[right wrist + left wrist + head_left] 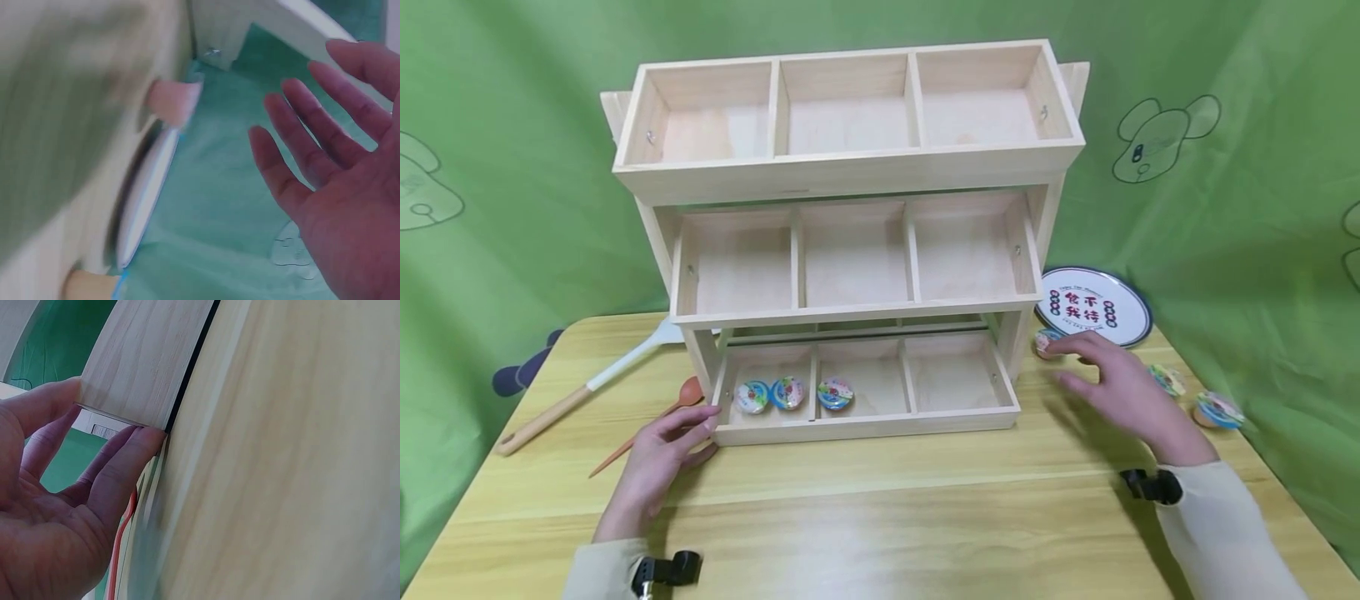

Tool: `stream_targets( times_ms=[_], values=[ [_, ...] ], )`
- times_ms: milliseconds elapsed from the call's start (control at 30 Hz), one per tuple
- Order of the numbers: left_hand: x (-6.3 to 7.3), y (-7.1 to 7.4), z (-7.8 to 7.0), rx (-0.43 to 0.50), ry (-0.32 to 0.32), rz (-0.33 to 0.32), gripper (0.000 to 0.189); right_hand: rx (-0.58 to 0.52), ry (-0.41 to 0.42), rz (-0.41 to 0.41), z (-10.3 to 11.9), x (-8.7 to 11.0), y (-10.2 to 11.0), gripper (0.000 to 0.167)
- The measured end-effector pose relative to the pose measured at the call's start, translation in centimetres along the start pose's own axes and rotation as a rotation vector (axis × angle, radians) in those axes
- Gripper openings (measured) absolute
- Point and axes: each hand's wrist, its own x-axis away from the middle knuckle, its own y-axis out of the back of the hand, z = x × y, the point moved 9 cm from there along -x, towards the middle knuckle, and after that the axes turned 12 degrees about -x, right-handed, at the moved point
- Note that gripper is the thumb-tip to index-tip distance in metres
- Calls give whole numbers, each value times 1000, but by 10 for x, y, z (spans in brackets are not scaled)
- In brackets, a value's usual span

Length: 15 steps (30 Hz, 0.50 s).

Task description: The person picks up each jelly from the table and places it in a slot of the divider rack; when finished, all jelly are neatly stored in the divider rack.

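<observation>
A three-tier wooden rack [850, 177] stands on the table, each tier split into three compartments. My left hand [666, 454] holds the left front corner of the bottom tray [865, 428]. Up close in the left wrist view, the digits of that hand [69, 506] bracket the end of the front board [144, 356]. Two small lidded cups [752, 397] sit in the tray's left compartment, another cup [835, 394] in its middle one. My right hand [1116, 392] hovers over the table beside a lidded cup [1045, 342], fingers apart and holding nothing.
A white oval plate [1093, 307] leans at the back right. Two more cups [1217, 411] [1167, 380] lie on the right. A spatula with a wooden handle [587, 387] and an orange-brown spoon [655, 421] lie left. Green cloth [1262, 208] hangs behind.
</observation>
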Motion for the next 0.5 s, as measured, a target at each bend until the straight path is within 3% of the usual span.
stream_targets(
  times_ms=[233,500],
  values=[
    [0,-1,-1,-3,-8,-5,39,13,-17,-13,-27,-10,2,44],
    [1,0,-1,3,-10,-4,38,26,-61,50,-45,-23,-2,61]
  ],
)
